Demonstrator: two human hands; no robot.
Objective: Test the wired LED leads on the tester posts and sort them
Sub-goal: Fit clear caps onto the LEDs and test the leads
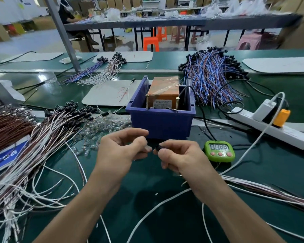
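My left hand (120, 151) pinches a small clear LED (148, 148) between thumb and fingers. Facing it, my right hand (180, 157) pinches the black holder (158, 147) of a wired lead; the two parts nearly touch in front of the blue bin (161, 122). Inside the bin sits an orange tester box (163, 92) with two brass screw posts (146, 101) standing up at its front. A heap of white and brown leads with black holders (47, 130) lies to the left. Loose clear LEDs (102, 127) are scattered by the bin.
A green timer (219, 150) sits right of my hands. A white power strip (270, 123) with plugs lies at the right. Blue and brown leads (212, 78) are piled behind the bin, more bundles (102, 71) at the back left. A white mat (109, 93) lies left of the bin.
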